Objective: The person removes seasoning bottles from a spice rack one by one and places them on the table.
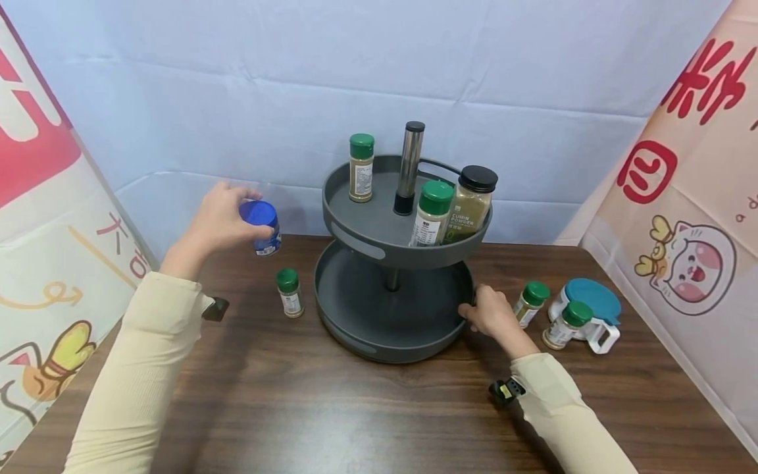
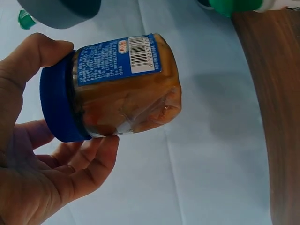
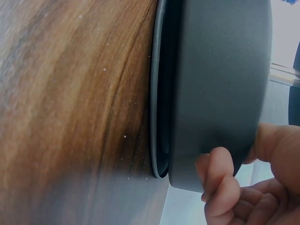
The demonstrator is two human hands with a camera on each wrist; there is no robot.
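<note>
My left hand (image 1: pixel 220 220) holds a jar of brown spread (image 2: pixel 126 93) by its blue lid, thumb on one side and fingers on the other. The jar is in the air left of a grey two-tier rotating tray (image 1: pixel 393 352). A blue label with a barcode shows on its side in the left wrist view. My right hand (image 1: pixel 489 312) pinches the right rim of the tray's lower tier, thumb over the edge and fingers curled against the outer wall (image 3: pixel 220 93). The lower tier holds nothing visible. On the upper tier stand two green-capped spice bottles (image 1: pixel 361 168) and a black-lidded cumin powder jar (image 1: pixel 468 210).
One green-capped spice bottle (image 1: pixel 289 295) stands on the wooden table (image 1: pixel 355 415) left of the tray. To the right are two more green-capped bottles (image 1: pixel 567 324) beside a white container with a teal lid (image 1: pixel 592 299). A metal post (image 1: pixel 410 164) rises through the tray's middle.
</note>
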